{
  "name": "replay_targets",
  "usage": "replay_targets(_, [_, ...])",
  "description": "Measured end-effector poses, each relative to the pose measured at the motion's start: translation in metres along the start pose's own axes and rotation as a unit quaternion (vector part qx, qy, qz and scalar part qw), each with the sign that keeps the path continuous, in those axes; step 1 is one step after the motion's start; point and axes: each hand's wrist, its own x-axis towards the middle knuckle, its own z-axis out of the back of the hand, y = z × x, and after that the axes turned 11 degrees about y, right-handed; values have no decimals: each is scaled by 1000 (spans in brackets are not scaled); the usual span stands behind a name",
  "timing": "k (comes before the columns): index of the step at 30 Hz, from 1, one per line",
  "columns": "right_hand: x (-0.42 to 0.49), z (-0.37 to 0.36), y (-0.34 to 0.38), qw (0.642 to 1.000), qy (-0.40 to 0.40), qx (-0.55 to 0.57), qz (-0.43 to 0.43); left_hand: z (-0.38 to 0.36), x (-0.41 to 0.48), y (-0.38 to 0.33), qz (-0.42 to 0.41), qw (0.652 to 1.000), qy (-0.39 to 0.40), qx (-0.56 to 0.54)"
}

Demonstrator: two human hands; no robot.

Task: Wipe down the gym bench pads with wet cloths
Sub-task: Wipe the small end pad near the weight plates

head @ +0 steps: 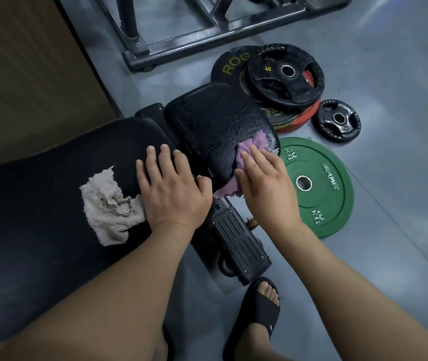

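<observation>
Reading "HAMMER" and "10 KG" on green plate point(322, 162); black plate point(229, 66) is showing only "ROG", the rest covered. My right hand point(265, 183) is pressing purple cloth point(249, 149), fingers straight, on cracked seat pad point(215, 115). My left hand point(173, 188) is lying spread on back pad point(51, 178), its edge touching beige cloth point(106, 207).

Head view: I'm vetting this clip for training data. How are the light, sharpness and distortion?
Head view: dim, cool light, soft shadows; the long pad goes near-black, losing detail; sheen on the cracked small pad; rack bars bow slightly from the wide lens; purple cloth, right hand and green plate lettering are sharp; forearms near the bottom edge look soft.
</observation>
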Motion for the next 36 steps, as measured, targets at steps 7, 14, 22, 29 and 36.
replay_targets(7, [-4, 13, -11, 997, 51, 49, 36, 0, -1, -1, 1, 1000, -7, 2])
replay_targets(14, [9, 48, -21, 985, -137, 65, -86, 1, -1, 0, -3, 1000, -6, 2])
replay_targets(22, [-24, -4, 26, 995, -8, 58, -86, 0, -1, 0, -5, 1000, -8, -4])
replay_targets(29, [18, 5, -17, 994, 13, 74, -85, 0, -1, 2, -10, 1000, -4, -5])
replay_targets(36, [39, 26, -14, 942, 55, 200, -265, 0, 0, 1, -13, 1000, 5, -3])
